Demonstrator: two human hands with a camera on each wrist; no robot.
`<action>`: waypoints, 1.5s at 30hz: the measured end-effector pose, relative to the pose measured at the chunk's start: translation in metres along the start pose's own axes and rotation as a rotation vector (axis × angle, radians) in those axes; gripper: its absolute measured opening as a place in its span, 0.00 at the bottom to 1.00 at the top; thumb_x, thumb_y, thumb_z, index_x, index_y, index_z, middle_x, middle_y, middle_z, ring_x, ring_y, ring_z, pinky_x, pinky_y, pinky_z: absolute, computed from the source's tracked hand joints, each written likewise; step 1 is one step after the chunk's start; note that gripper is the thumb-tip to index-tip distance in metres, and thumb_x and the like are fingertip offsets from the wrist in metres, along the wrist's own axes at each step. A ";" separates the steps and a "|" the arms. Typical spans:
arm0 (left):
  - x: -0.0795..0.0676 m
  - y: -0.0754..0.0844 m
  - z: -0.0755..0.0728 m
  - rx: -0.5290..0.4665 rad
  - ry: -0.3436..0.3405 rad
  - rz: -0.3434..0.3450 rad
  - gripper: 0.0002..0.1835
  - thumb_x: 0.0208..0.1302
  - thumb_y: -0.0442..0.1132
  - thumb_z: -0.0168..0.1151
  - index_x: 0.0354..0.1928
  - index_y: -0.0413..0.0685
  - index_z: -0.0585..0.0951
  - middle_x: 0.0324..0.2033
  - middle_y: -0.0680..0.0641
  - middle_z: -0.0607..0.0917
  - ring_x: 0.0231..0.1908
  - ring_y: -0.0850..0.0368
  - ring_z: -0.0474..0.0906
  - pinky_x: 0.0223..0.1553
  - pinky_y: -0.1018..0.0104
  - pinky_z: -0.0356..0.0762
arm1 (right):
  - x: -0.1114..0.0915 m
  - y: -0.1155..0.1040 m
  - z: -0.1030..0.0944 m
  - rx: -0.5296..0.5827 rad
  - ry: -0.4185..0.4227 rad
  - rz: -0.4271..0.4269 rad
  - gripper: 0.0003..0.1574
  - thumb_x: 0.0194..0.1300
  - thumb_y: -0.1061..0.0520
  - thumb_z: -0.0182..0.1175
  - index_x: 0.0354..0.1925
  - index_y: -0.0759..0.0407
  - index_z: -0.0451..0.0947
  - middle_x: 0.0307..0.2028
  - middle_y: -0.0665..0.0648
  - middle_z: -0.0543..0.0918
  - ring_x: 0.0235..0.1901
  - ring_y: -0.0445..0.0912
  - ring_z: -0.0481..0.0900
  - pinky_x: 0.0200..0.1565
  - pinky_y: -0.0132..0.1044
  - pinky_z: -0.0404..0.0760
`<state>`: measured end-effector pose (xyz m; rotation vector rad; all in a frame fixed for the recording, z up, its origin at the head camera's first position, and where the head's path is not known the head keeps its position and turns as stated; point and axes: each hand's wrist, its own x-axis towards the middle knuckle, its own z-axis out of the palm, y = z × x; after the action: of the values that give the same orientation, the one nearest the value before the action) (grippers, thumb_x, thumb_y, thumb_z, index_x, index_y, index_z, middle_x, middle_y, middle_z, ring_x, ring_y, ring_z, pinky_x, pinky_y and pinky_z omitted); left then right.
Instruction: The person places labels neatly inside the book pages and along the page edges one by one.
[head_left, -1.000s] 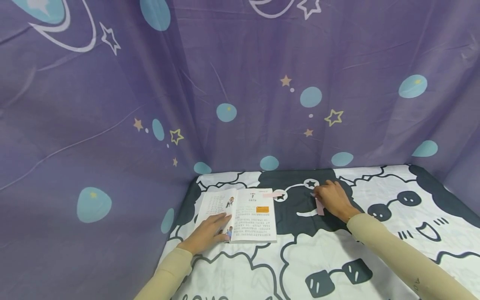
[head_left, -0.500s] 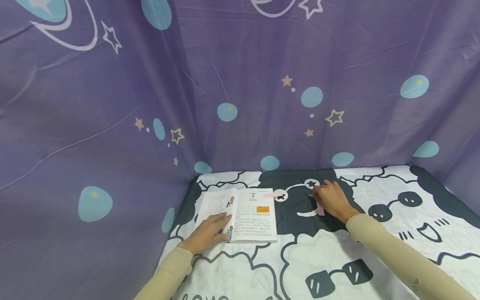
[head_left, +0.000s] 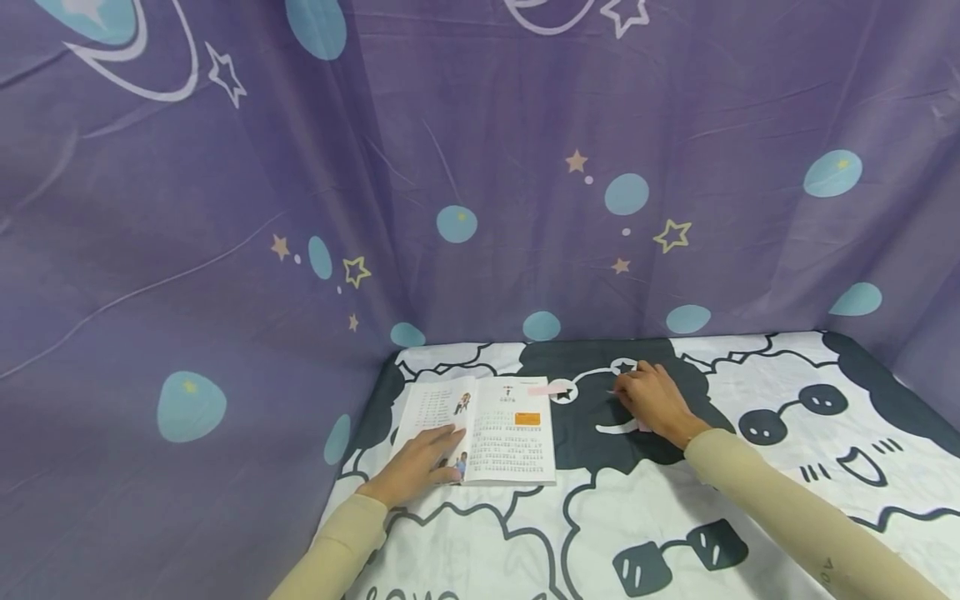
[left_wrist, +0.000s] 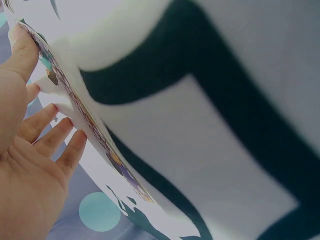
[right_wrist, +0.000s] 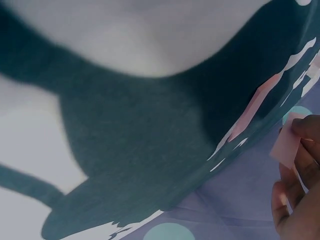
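An open book (head_left: 510, 454) lies flat on the patterned cloth, with printed text and small pictures. My left hand (head_left: 416, 467) rests on its left page, fingers extended and thumb near the lower edge by the spine. From the top of the right page a pink paper strip (head_left: 549, 389) sticks out over the side. To the right of the book, my right hand (head_left: 654, 402) pinches a small pink paper slip (right_wrist: 287, 147) between thumb and fingers, above the cloth. Another pink strip (right_wrist: 254, 107) lies on the dark part of the cloth, mostly hidden under the right hand in the head view.
The black-and-white cartoon cloth (head_left: 675, 500) covers the surface under both hands. Behind it and along the left hangs a purple curtain (head_left: 495, 275) printed with stars and blue spots.
My right hand has shifted slightly left toward the book, still pinching the pink slip, and now covers more of the strip on the cloth. The left hand stays on the page.
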<state>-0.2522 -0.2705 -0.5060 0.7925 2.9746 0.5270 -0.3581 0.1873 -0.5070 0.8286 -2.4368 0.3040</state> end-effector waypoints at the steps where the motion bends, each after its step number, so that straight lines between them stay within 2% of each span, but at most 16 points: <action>1: 0.000 0.000 0.000 0.002 -0.003 -0.002 0.41 0.68 0.57 0.65 0.77 0.46 0.66 0.75 0.38 0.64 0.74 0.37 0.61 0.73 0.40 0.60 | 0.001 -0.002 0.000 0.001 0.002 -0.010 0.06 0.58 0.65 0.73 0.33 0.56 0.86 0.32 0.54 0.89 0.34 0.52 0.76 0.36 0.48 0.74; 10: 0.001 -0.001 -0.001 0.005 -0.010 -0.017 0.41 0.68 0.57 0.64 0.78 0.48 0.66 0.76 0.39 0.64 0.74 0.38 0.60 0.74 0.41 0.59 | 0.010 -0.011 0.006 0.025 0.042 -0.060 0.10 0.55 0.68 0.74 0.32 0.55 0.86 0.31 0.52 0.89 0.33 0.51 0.75 0.33 0.45 0.73; 19: 0.001 -0.002 0.001 0.019 -0.004 -0.016 0.41 0.68 0.58 0.64 0.78 0.48 0.66 0.76 0.39 0.64 0.74 0.39 0.61 0.74 0.42 0.59 | 0.021 -0.023 0.013 0.035 0.070 -0.102 0.11 0.53 0.67 0.76 0.29 0.54 0.85 0.30 0.52 0.87 0.31 0.50 0.73 0.38 0.50 0.77; 23: 0.001 -0.002 0.001 0.015 0.003 -0.016 0.41 0.68 0.57 0.64 0.77 0.48 0.67 0.75 0.39 0.65 0.74 0.38 0.61 0.74 0.41 0.60 | 0.027 -0.031 0.017 0.040 0.070 -0.117 0.11 0.53 0.67 0.76 0.29 0.54 0.84 0.30 0.52 0.87 0.30 0.49 0.72 0.33 0.46 0.73; 27: 0.000 -0.002 0.001 0.006 0.004 -0.023 0.41 0.68 0.58 0.64 0.77 0.49 0.67 0.76 0.39 0.65 0.74 0.39 0.60 0.74 0.42 0.59 | 0.032 -0.039 0.021 0.039 0.056 -0.119 0.10 0.54 0.66 0.75 0.29 0.54 0.85 0.30 0.51 0.87 0.30 0.48 0.72 0.31 0.42 0.69; 38: -0.001 0.003 0.002 -0.014 0.014 -0.006 0.39 0.69 0.56 0.64 0.76 0.46 0.68 0.75 0.38 0.66 0.73 0.37 0.61 0.73 0.39 0.60 | 0.037 -0.056 0.028 0.044 -0.010 -0.091 0.06 0.58 0.64 0.73 0.31 0.54 0.86 0.33 0.51 0.87 0.34 0.49 0.73 0.35 0.42 0.71; 45: 0.000 0.000 0.000 -0.006 0.003 -0.014 0.40 0.69 0.57 0.64 0.77 0.48 0.67 0.75 0.38 0.65 0.74 0.37 0.61 0.73 0.39 0.60 | 0.044 -0.065 0.033 0.064 0.007 -0.085 0.07 0.57 0.65 0.73 0.31 0.54 0.86 0.31 0.50 0.86 0.33 0.48 0.72 0.35 0.41 0.71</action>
<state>-0.2520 -0.2705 -0.5059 0.7712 2.9776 0.5360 -0.3613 0.1020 -0.5070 0.9547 -2.3886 0.3543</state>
